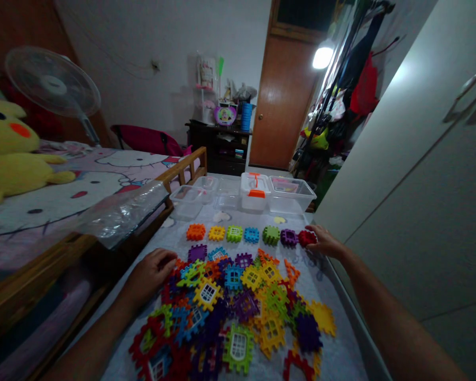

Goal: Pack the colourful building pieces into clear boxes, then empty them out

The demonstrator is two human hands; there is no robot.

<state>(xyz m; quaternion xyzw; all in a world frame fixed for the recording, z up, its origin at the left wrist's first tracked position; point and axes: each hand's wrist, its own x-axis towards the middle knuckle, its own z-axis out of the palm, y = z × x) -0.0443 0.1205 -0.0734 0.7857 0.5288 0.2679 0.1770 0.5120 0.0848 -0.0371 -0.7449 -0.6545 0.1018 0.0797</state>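
At the right end of a row of small stacks, my right hand [324, 241] has its fingers closed on a red stack of interlocking plastic building pieces [307, 238]. The purple stack [289, 237] stands directly left of it, then a green stack [271, 235]. My left hand [154, 269] lies at the left edge of a loose pile of colourful notched building pieces [233, 278]. Its fingers are curled together beside red and orange pieces; what they hold, if anything, is hidden. Some pieces, like the lime one [238, 348] in front, carry white window inserts.
Behind the row stand clear plastic bins [291, 194] and a lidded box with orange clips [256, 191]. A wooden bed rail [186, 165] borders the left side, with plastic wrap [122, 209] over it. A pale cabinet [412, 190] rises at the right.
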